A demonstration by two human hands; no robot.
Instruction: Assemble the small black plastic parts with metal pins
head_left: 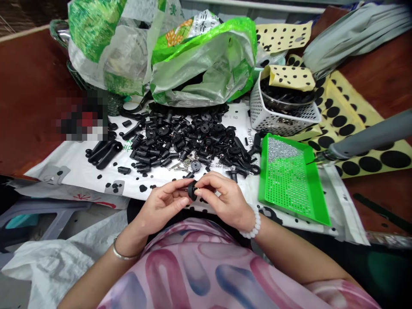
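Note:
My left hand (164,204) and my right hand (222,195) meet just above my lap, fingers pinched together. Between them sits a small round black plastic part (192,189), gripped from both sides. Something thin and metallic shows at my right fingertips against the part; I cannot make it out. Just beyond my hands lies a heap of black plastic parts (180,139) on a white sheet (80,171), with a few small metal pieces (180,165) near its front.
A green tray (317,193) holding tiny metal bits lies at the right. Behind it a white basket (273,118) holds dark pieces. Green and clear plastic bags (193,60) stand at the back. Yellow sheets with black dots (350,124) and a grey tube (370,137) lie right.

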